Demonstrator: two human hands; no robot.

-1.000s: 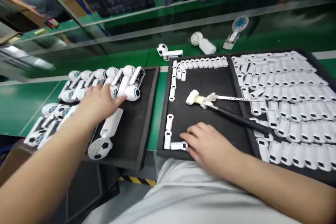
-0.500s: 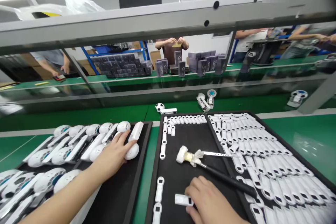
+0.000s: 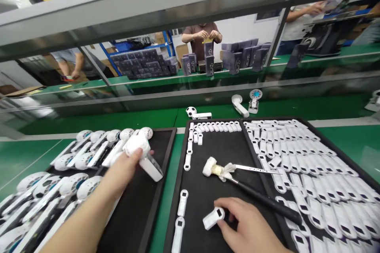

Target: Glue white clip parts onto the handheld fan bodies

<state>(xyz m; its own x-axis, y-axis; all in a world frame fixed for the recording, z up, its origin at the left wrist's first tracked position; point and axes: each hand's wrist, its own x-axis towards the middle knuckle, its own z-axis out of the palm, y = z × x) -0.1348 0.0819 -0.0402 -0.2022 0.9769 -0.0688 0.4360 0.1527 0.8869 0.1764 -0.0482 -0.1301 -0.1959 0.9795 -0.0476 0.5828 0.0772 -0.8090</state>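
Note:
My left hand (image 3: 126, 168) is closed on a white device (image 3: 151, 167) with a round head and a long body, raised over the right part of the left black tray (image 3: 162, 189). Between the thumb and fingers of my right hand (image 3: 240, 215) is a small white part (image 3: 213, 218) with a dark square window, low over the right black tray (image 3: 198, 184). A black-handled tool (image 3: 264, 199) with a white padded head lies in that tray, beside a thin white perforated strip (image 3: 255, 169).
Rows of white round-headed devices (image 3: 84, 161) fill the left tray's far side. Many small white parts (image 3: 323, 189) lie at right. Loose devices (image 3: 240, 106) rest beyond the trays. A metal beam (image 3: 178, 4) crosses above; people work behind it, near stacked boxes (image 3: 145, 63).
My left hand has lifted the white device from the tray and moved it slightly left, tilted. My right hand has turned the small part and shifted a little right. The camera view has shifted.

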